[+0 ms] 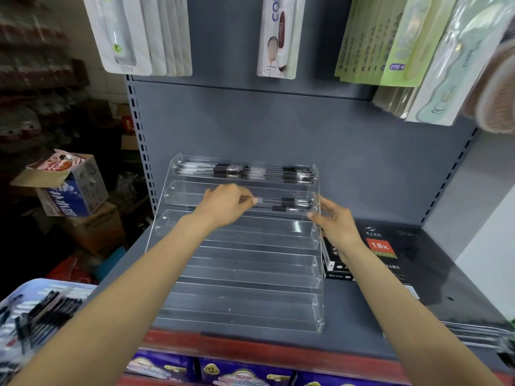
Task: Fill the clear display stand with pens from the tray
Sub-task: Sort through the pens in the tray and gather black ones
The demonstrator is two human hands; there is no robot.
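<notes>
While both hands work at the second tier of the clear stepped acrylic display stand (237, 274), we note the state of things. Our left hand (223, 204) pinches the clear end of a slim black-and-clear plastic pen (278, 202), laying it lengthwise in that tier's right half, touching the few pens already there. Our right hand (335, 222) has its fingers loosely extended against the stand's right side wall, gripping nothing; it looks to be steadying the stand. The top tier holds a full row of like pens (245, 172); the lower tiers show none. The blue-rimmed tray of loose black pens (36, 307) sits at lower left, well apart from the stand, blurred.

Handling, as we judge it: these pens are light, stiff and smooth, so they will roll and slide on slick acrylic. Best held mid-barrel or at one end between thumb and fingertips, kept parallel to the trough. The stand itself seems light and liable to shift; bracing its wall is prudent.
</notes>
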